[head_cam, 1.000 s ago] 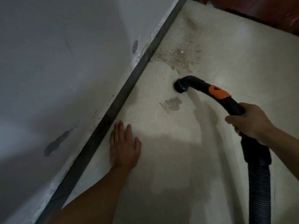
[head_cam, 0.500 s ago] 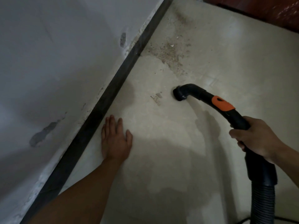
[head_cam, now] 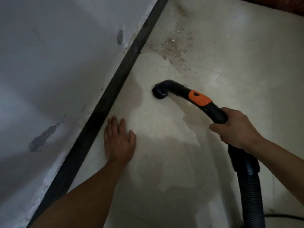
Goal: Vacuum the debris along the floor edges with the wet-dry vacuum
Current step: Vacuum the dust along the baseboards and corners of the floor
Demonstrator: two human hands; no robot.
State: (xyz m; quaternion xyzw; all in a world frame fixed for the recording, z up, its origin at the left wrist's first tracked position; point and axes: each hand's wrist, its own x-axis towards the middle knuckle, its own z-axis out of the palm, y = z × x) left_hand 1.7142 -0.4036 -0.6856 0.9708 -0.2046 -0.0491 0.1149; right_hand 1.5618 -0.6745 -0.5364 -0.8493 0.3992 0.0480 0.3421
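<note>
A black vacuum hose handle (head_cam: 213,111) with an orange slider (head_cam: 199,97) curves down to its nozzle mouth (head_cam: 160,92), which sits on the pale floor. My right hand (head_cam: 235,129) grips the handle just above the ribbed hose (head_cam: 251,198). My left hand (head_cam: 119,139) rests flat on the floor, fingers straight, beside the black skirting strip (head_cam: 115,94). A patch of brown dusty debris (head_cam: 172,48) lies on the floor beyond the nozzle, near the wall edge.
A grey-white wall (head_cam: 57,71) with chipped paint spots rises on the left behind the skirting. A dark reddish edge (head_cam: 271,4) runs along the top right. A thin black cable (head_cam: 284,216) lies on the floor at the lower right.
The small debris patch near the nozzle is gone from the floor. The nozzle has moved toward me and toward the skirting, away from the big debris patch. My left hand stays flat on the floor.
</note>
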